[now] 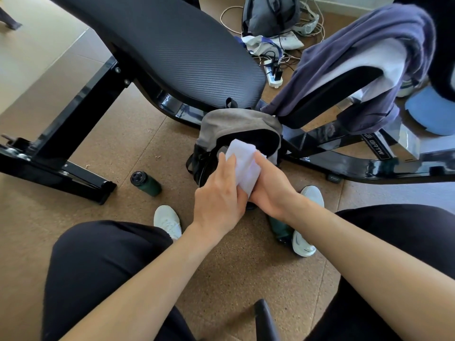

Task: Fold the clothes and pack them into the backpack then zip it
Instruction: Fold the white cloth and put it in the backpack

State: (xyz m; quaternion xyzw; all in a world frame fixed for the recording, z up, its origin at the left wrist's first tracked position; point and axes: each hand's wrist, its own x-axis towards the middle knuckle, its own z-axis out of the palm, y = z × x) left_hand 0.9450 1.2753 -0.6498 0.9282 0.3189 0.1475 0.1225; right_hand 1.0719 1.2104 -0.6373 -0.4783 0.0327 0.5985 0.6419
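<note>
A grey backpack [236, 124] stands on the floor against the bench, its top open toward me. A folded white garment [243, 161] sits at the mouth of the bag, held between both hands. My left hand [219, 193] grips its left side with fingers curled over the cloth. My right hand [270, 185] holds its right side from beneath. A purple garment [349, 57] and a white one [384, 57] hang over the bench pad at the right.
A black weight bench [172, 45] fills the upper left. One dark green bottle [145, 183] lies on the cork floor, another [279, 228] by my right shoe. A second grey bag [270, 13], cables and a power strip [273, 75] lie behind.
</note>
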